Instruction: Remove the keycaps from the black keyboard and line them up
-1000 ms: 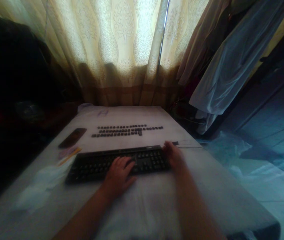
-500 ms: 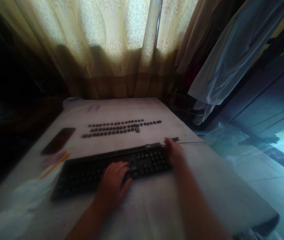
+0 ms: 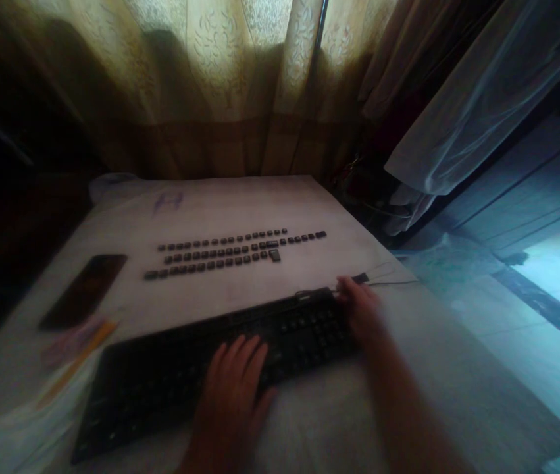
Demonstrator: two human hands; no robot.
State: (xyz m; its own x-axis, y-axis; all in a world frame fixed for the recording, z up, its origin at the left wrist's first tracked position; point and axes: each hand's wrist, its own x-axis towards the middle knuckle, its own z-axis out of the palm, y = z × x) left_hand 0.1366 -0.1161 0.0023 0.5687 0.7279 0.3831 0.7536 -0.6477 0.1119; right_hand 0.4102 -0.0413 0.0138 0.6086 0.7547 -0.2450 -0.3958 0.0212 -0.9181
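Keyboard [image 3: 176,368] lies on table [image 3: 319,421]; lettering illegible. Left hand [image 3: 233,392] on keys, fingers slightly spread; right hand [image 3: 361,308] at right end, finger state unclear. Purple mark [image 3: 168,201] resembles "H".

What looks like a room in a home around you, patterned curtains [image 3: 220,79] behind your pale-topped table [image 3: 250,204], pale cloth [image 3: 462,125] hanging right of the table, tiled floor [image 3: 531,303] beyond the table's right edge
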